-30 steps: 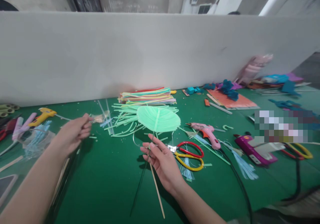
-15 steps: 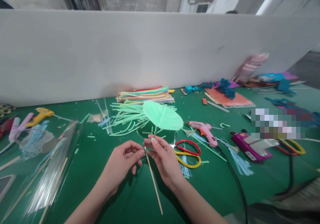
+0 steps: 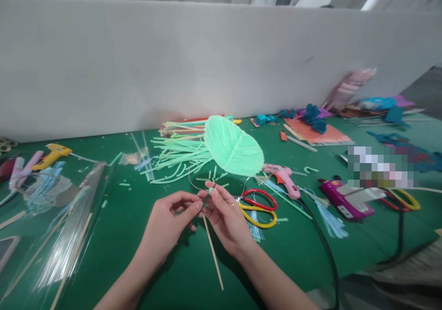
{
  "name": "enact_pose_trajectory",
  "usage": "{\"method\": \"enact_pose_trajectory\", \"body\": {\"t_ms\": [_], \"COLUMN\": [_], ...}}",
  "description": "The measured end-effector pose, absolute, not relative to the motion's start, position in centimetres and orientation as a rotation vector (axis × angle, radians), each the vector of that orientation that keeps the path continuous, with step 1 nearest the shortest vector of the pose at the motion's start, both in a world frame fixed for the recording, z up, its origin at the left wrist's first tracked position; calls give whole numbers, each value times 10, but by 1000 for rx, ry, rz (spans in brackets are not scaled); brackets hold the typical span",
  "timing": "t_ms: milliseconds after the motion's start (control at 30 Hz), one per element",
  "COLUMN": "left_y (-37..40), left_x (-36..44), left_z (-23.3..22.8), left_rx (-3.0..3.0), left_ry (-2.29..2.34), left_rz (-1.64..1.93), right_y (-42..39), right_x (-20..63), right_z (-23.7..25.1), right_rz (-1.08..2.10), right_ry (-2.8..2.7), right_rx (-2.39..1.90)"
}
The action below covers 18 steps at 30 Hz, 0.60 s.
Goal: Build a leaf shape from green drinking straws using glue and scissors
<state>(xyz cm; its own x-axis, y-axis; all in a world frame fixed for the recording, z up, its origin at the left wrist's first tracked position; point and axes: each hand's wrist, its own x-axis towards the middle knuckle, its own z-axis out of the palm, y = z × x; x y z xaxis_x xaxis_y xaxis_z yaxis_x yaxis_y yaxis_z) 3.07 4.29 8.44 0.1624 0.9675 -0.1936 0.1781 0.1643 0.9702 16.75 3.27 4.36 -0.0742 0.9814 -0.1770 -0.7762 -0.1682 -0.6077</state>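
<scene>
A mint-green fuzzy leaf shape (image 3: 235, 146), seemingly built from pipe cleaners, stands tilted above the table, its broad face toward me. Its lower end runs down to my right hand (image 3: 224, 220), whose thumb and fingers pinch the stem. Close beside it, my left hand (image 3: 176, 215) is closed, thumb against forefinger, on a thin dark green strip (image 3: 205, 202) that reaches the stem. Below both hands a slim wooden stick (image 3: 214, 256) points toward me; its top is hidden by the fingers, and I cannot tell whether it is held. Scissors with red and yellow handles (image 3: 258, 207) lie right of my right hand.
Loose mint pipe cleaners (image 3: 172, 157) are heaped behind the hands. On the right lie a pink glue gun (image 3: 288, 184) with a black cord, blue tassels (image 3: 328, 218) and a purple device (image 3: 340, 201). A yellow glue gun (image 3: 53, 155) and clear plastic film (image 3: 69, 245) are left.
The leaf has risen and turned, so more of its broad face shows. My fingers stay close together at the stem. The view has shifted slightly.
</scene>
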Motion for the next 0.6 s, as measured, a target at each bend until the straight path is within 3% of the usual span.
{"method": "enact_pose_trajectory", "body": {"t_ms": [600], "left_y": [44], "left_x": [30], "left_z": [95], "left_rx": [1104], "left_ry": [1271], "left_rz": [785], "right_y": [33], "right_x": [165], "right_z": [42], "right_rz": [1613], "right_ry": [-475], "right_rx": [-617]}}
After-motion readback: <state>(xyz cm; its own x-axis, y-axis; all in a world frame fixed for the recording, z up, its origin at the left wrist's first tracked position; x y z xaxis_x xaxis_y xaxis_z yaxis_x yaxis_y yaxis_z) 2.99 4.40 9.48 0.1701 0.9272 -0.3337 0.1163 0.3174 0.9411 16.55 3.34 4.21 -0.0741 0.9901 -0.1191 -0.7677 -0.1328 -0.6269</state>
